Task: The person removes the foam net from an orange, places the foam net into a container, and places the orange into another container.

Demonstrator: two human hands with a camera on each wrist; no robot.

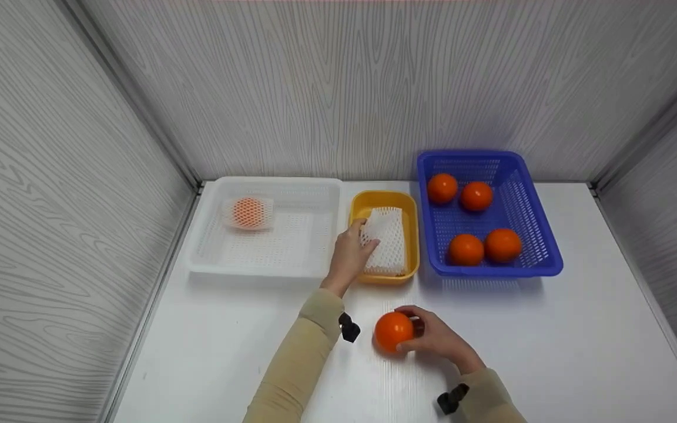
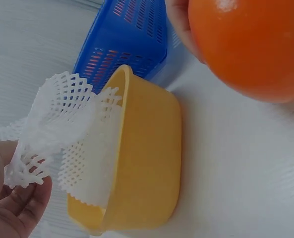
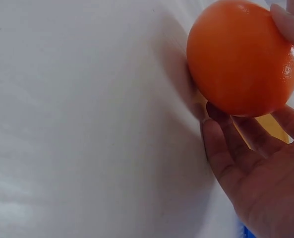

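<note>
My left hand reaches over the yellow tub and pinches a white foam fruit net between thumb and fingers. More foam netting lies in the tub below it. In front of the tub, my right hand holds an orange close over the white table, thumb on the near side and fingers curled round the far side. In the right wrist view the same orange sits against the fingertips, with the palm turned toward it.
At left stands a white basket containing one orange in a foam net. The blue basket at right holds several bare oranges. Wood-grain panels rise behind and at both sides of the table.
</note>
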